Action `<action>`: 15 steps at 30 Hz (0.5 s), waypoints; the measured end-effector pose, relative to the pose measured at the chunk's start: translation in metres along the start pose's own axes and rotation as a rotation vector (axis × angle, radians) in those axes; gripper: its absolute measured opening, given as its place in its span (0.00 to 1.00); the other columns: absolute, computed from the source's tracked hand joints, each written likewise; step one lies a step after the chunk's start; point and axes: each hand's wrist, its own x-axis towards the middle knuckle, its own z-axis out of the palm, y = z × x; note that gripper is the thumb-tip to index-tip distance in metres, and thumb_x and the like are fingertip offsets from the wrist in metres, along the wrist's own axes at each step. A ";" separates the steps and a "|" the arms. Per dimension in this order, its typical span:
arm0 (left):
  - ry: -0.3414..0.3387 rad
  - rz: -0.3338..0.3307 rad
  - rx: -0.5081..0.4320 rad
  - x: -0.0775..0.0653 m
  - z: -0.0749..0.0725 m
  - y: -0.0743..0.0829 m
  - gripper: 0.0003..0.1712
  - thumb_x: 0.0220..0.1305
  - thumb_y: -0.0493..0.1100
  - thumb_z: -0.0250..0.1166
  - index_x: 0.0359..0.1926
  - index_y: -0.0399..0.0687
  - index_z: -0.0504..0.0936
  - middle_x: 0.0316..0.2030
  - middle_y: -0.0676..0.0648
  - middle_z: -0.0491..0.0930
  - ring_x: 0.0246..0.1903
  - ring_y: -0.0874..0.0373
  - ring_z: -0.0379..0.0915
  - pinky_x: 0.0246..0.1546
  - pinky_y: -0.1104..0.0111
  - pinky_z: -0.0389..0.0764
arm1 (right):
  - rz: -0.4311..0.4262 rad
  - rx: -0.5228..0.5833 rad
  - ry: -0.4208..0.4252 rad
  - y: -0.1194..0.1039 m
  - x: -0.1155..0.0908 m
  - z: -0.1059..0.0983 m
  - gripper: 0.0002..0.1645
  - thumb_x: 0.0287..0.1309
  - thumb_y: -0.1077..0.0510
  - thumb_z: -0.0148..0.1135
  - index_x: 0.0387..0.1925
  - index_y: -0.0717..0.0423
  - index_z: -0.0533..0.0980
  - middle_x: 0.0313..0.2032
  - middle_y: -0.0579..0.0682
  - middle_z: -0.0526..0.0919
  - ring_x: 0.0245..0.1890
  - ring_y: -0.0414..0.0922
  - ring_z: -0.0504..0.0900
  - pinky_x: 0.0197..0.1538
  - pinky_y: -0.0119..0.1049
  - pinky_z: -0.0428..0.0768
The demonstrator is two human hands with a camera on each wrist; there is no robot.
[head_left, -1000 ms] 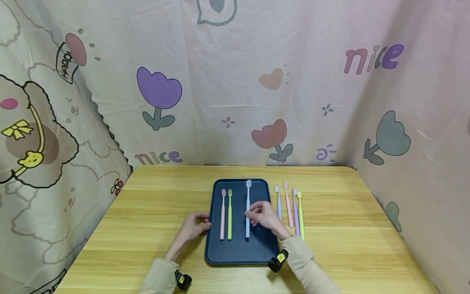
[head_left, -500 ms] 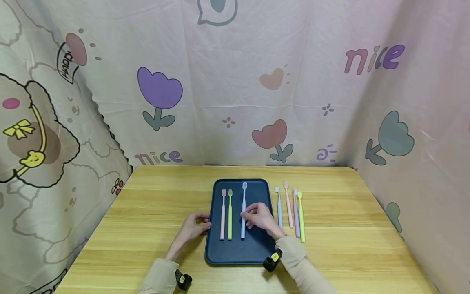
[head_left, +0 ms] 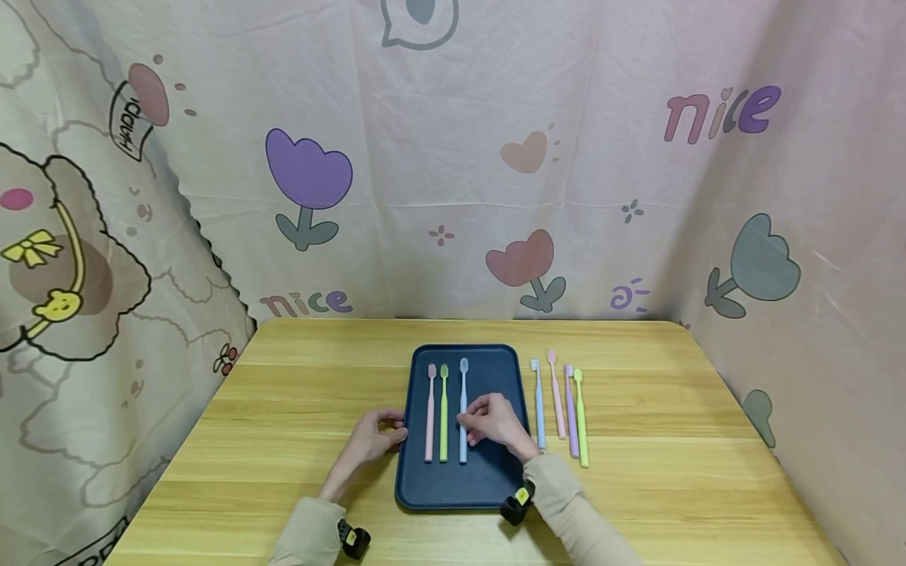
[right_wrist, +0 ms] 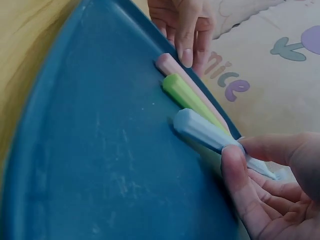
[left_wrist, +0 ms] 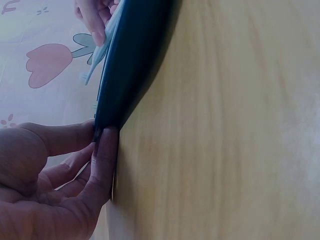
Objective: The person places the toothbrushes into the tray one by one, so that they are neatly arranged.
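Observation:
My right hand pinches a light blue toothbrush by its handle between thumb and fingers, low over the dark blue tray. Its bristle head points to the far side of the tray. Just left of it lie a green toothbrush and a pink toothbrush, side by side and roughly parallel. At the tray's left edge, my left hand grips the rim, thumb on one side and fingers on the other, as the left wrist view shows.
Right of the tray on the wooden table lie another blue toothbrush, a second pink toothbrush, a purple toothbrush and a second green toothbrush. A printed curtain hangs behind the table.
My right hand has carried the light blue toothbrush leftward and slightly nearer, bringing it beside the green one. My left hand has stayed at the tray's edge.

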 end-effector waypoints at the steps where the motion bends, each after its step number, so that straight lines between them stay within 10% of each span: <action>1: -0.001 0.002 0.000 0.000 0.000 0.000 0.16 0.63 0.29 0.65 0.51 0.25 0.79 0.40 0.37 0.82 0.33 0.56 0.81 0.34 0.64 0.88 | 0.004 -0.003 -0.001 0.000 0.001 0.000 0.14 0.62 0.59 0.68 0.39 0.70 0.78 0.28 0.65 0.86 0.19 0.43 0.84 0.29 0.41 0.88; 15: 0.000 -0.004 0.010 0.000 0.000 0.000 0.16 0.64 0.30 0.65 0.51 0.26 0.80 0.40 0.37 0.82 0.33 0.56 0.81 0.34 0.62 0.88 | 0.008 -0.081 0.033 0.005 0.007 0.008 0.11 0.60 0.62 0.69 0.38 0.67 0.78 0.23 0.57 0.86 0.16 0.40 0.83 0.26 0.38 0.87</action>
